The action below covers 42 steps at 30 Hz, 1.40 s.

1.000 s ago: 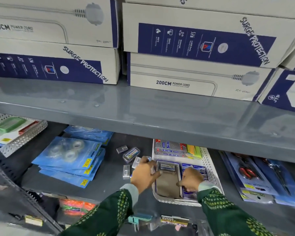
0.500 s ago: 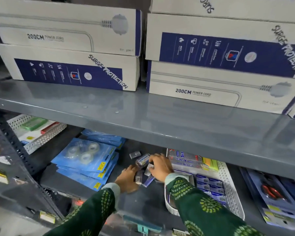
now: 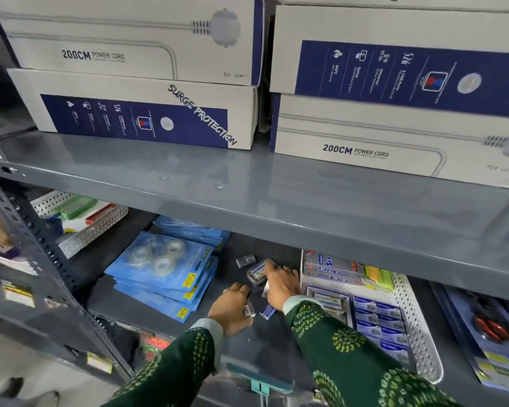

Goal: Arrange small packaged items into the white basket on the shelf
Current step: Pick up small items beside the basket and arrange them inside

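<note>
Several small packaged items lie loose on the dark lower shelf, left of the white basket [image 3: 417, 327]: a grey packet [image 3: 246, 260], a clear case [image 3: 256, 274] and a blue packet [image 3: 267, 311]. My left hand [image 3: 229, 309] curls around a small grey packet [image 3: 249, 309]. Just right of it, my right hand [image 3: 281, 286] lies over the loose pile, fingertips on the clear case, hiding what is beneath the palm. The perforated basket holds long boxes [image 3: 329, 267] at the back and rows of blue packs [image 3: 376, 318].
Blue tape packs [image 3: 162, 265] are stacked left of the hands. Another white tray [image 3: 80, 218] sits at far left behind the rack post [image 3: 41, 251]. Scissor packs [image 3: 488, 327] lie right of the basket. The upper shelf [image 3: 276, 195], loaded with power-cord boxes, overhangs closely.
Both hands have left the basket and moved left to the loose packets on the shelf. The left hand has closed on one small packet. The view has shifted closer and leftward.
</note>
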Available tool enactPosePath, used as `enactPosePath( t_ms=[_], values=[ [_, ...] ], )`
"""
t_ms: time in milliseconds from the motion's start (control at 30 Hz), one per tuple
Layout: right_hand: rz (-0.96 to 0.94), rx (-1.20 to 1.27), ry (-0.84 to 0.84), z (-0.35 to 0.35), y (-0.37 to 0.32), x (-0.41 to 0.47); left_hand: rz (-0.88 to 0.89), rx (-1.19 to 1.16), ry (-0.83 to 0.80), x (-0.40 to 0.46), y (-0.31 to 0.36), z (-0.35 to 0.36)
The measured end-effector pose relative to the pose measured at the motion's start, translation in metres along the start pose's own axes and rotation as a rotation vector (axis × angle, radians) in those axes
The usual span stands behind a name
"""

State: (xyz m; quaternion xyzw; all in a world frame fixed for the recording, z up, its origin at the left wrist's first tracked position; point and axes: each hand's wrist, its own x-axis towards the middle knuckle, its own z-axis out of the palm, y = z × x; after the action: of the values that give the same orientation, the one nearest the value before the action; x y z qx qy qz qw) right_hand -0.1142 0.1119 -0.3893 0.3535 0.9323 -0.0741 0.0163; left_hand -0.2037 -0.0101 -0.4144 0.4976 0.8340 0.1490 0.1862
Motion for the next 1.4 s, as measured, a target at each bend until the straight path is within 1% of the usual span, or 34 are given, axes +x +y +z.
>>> enactPosePath(
  t_ms=[67,133,233,300,333,367,400,467,533,600,667,800,900,967,1067,1200,1300,1400],
  values=[
    [0.03,0.125,0.007,-0.007,-0.003,-0.003,-0.024,0.001,0.03,-0.002,-0.003,-0.003],
    [0.1,0.303,0.06,-0.017,0.001,-0.003,-0.027,-0.041,0.116,-0.001,-0.004,-0.008],
    [0.171,0.599,0.108,-0.034,0.024,0.001,0.011,-0.289,0.262,0.002,0.009,-0.02],
    [0.258,0.765,0.076,-0.046,0.052,-0.001,0.086,-0.483,0.312,0.004,0.029,-0.028],
    [0.302,0.897,0.036,-0.051,0.071,-0.005,0.142,-0.561,0.322,0.006,0.042,-0.03],
    [0.318,1.037,-0.013,-0.058,0.091,-0.013,0.188,-0.632,0.305,0.009,0.055,-0.031],
    [0.316,1.125,-0.048,-0.064,0.113,-0.023,0.229,-0.707,0.258,0.011,0.07,-0.03],
    [0.33,1.198,-0.068,-0.07,0.157,-0.043,0.253,-0.82,0.123,0.015,0.097,-0.021],
    [0.386,1.148,-0.056,-0.075,0.189,-0.063,0.28,-0.849,0.036,0.018,0.122,-0.007],
    [0.438,0.989,-0.05,-0.077,0.206,-0.083,0.3,-0.815,-0.012,0.019,0.143,0.01],
    [0.479,0.86,-0.036,-0.079,0.219,-0.106,0.322,-0.75,-0.093,0.02,0.164,0.028],
    [0.518,0.736,-0.1,-0.073,0.23,-0.137,0.381,-0.502,-0.224,0.017,0.192,0.059],
    [0.528,0.645,-0.175,-0.063,0.23,-0.147,0.45,-0.2,-0.269,0.011,0.208,0.063],
    [0.495,0.589,-0.186,-0.06,0.229,-0.151,0.46,-0.047,-0.31,0.009,0.214,0.064],
    [0.397,0.496,-0.135,-0.059,0.225,-0.154,0.438,0.027,-0.304,0.009,0.217,0.067],
    [0.328,0.423,-0.019,-0.052,0.225,-0.154,0.414,0.094,-0.275,0.008,0.222,0.068],
    [0.268,0.376,-0.027,-0.048,0.225,-0.158,0.38,0.125,-0.23,0.008,0.222,0.073],
    [0.242,0.35,-0.058,-0.045,0.227,-0.162,0.366,0.088,-0.2,0.009,0.219,0.079]
  ],
)
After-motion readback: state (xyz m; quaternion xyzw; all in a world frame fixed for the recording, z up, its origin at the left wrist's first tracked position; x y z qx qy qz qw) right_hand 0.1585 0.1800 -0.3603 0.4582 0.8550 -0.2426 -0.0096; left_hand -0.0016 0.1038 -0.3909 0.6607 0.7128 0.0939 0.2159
